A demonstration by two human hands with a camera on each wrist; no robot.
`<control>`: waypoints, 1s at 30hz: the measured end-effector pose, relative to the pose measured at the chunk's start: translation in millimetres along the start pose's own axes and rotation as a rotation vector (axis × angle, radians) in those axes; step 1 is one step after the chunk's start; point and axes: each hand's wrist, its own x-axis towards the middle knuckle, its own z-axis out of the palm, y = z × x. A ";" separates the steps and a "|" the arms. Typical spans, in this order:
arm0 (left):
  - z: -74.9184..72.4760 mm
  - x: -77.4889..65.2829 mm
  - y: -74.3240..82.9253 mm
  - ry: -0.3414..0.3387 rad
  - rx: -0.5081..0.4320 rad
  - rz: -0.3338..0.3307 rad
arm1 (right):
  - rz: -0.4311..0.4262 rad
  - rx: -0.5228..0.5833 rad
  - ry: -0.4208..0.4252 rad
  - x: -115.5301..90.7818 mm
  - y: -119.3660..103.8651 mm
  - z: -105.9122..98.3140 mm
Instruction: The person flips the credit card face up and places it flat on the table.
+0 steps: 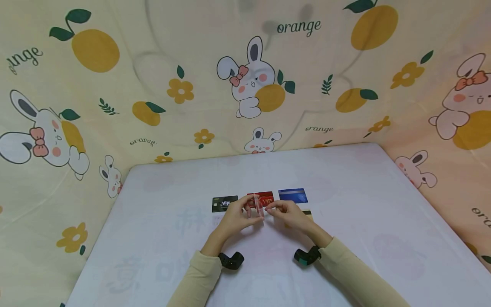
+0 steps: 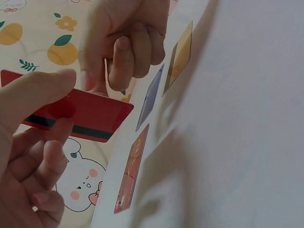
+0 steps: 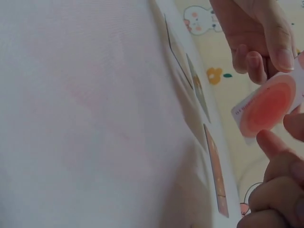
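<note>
Red-backed, the card (image 2: 97, 113) is pinched in the grip of the left hand (image 1: 237, 216) above the surface (image 1: 153, 238), short of its far edge, apparently so one end is left free; whether the right hand (image 1: 290, 215) is closed cannot be told.

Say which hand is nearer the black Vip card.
Left. In the head view, the left hand overlaps the lower right corner of the black Vip card; the right hand is well to the card's right.

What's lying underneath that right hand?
A gold card. In the head view, only bits of its edges show past the right hand; the hand covers its middle there.
</note>
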 end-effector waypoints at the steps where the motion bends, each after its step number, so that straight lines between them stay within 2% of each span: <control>1: 0.0 -0.1 -0.1 0.004 -0.005 0.001 | 0.008 0.002 0.006 0.1 0.4 0.5; 16: 1.0 -1.4 2.5 0.025 -0.040 0.015 | 0.106 0.018 0.041 3.2 6.8 4.8; 23: 2.5 -2.1 4.4 0.044 -0.055 0.032 | 0.115 0.129 -0.020 4.2 9.2 2.5; 30: 3.0 -3.1 3.8 0.055 -0.040 0.051 | 0.099 0.152 -0.048 3.9 9.6 1.2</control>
